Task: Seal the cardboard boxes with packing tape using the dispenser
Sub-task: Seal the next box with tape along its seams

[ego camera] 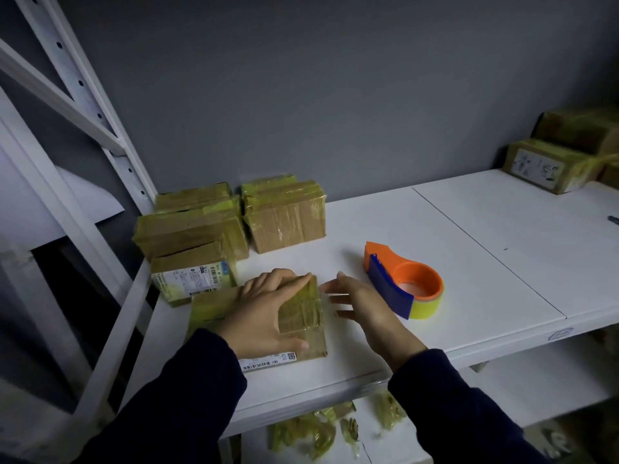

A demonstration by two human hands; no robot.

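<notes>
We hold the cardboard box [301,313] at the near left of the white table [469,246] with our left hand [268,309] laid flat over its top, fingers straight and pressing, thumb along the near edge. Our right hand [361,309] hovers just beside the box's right edge, fingers spread and holding nothing (it is blurred, so we cannot tell whether it touches the box). The dispenser [402,283] lies on the table just to its right, orange with a blue guard and a yellow roll.

To do this well, we judge, we should pin the box down, take the dispenser by its body, draw the tape straight along the seam and rub it flat.

Other taped boxes [284,216] stand behind, against the grey wall [335,95], with more at the far right [549,165]. A white shelving frame [83,95] rises at the left, and tape scraps [315,433] lie on the lower shelf.
</notes>
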